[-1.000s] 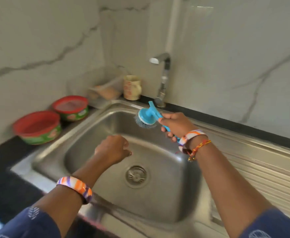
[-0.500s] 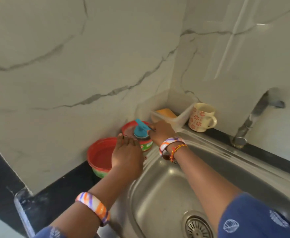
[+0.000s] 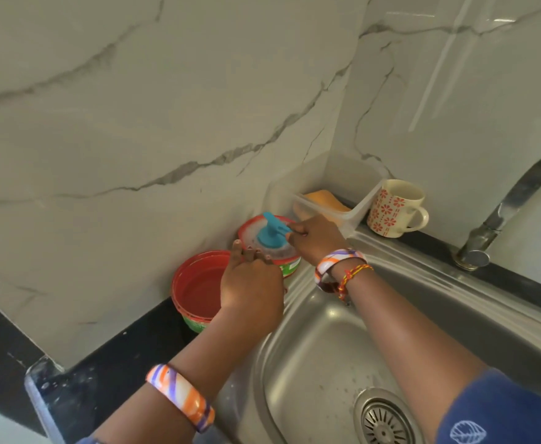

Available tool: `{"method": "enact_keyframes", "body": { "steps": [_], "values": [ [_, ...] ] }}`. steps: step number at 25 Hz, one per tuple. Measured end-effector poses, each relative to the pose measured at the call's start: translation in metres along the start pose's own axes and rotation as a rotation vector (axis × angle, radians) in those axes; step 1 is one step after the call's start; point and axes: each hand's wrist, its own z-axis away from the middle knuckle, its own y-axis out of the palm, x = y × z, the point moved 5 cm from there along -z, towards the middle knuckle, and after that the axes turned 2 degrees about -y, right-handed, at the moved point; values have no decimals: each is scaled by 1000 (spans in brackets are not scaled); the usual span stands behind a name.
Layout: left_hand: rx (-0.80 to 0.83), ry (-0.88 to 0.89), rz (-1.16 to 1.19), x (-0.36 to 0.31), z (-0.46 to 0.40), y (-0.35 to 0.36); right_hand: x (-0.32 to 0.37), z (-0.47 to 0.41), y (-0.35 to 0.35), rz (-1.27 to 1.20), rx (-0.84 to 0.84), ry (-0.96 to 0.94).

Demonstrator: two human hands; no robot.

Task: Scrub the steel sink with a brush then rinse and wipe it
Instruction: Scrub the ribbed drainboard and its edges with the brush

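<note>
Brush (image 3: pixel 267 233) blue, bristles down in red tub (image 3: pixel 291 262); right hand (image 3: pixel 315 240) grips handle, left hand (image 3: pixel 251 283) holds tub.

Lighting: soft, even daylight, source possibly upper right. Glare: pale streaks on the marble wall (image 3: pixel 438 68). Shadows: faint, under the forearms in the sink (image 3: pixel 314 363). Focus: slightly soft throughout. Edges: wide-angle bending.

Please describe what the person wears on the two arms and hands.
Both arms have dark blue sleeves with small white leaf prints. The left wrist carries a wide bangle striped orange, white and purple. The right wrist carries a similar bangle and a red and yellow thread bracelet. The hands are bare.
</note>
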Motion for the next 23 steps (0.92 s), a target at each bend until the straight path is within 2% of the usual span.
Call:
{"method": "enact_keyframes", "body": {
  "steps": [4,7,10,11,14,16,20,23],
  "values": [
    [11,2,23,2,-1,2,9,-1,-1,-109,47,-9],
    [12,-10,82,5,1,-2,12,8,-36,-332,-60,35],
    [3,-101,236,16,11,-17,26,20,-76,-685,-153,53],
    [-5,-140,283,20,17,-24,30,22,-81,-718,-151,46],
    [1,-178,301,21,41,-39,28,33,-58,-513,12,83],
    [55,-130,261,12,60,-42,12,52,-37,-508,20,130],
    [222,55,245,-32,97,-46,-31,129,-63,-1098,-43,251],
    [268,305,274,-105,133,-64,-77,212,-112,-1267,-60,247]
  ]
}}
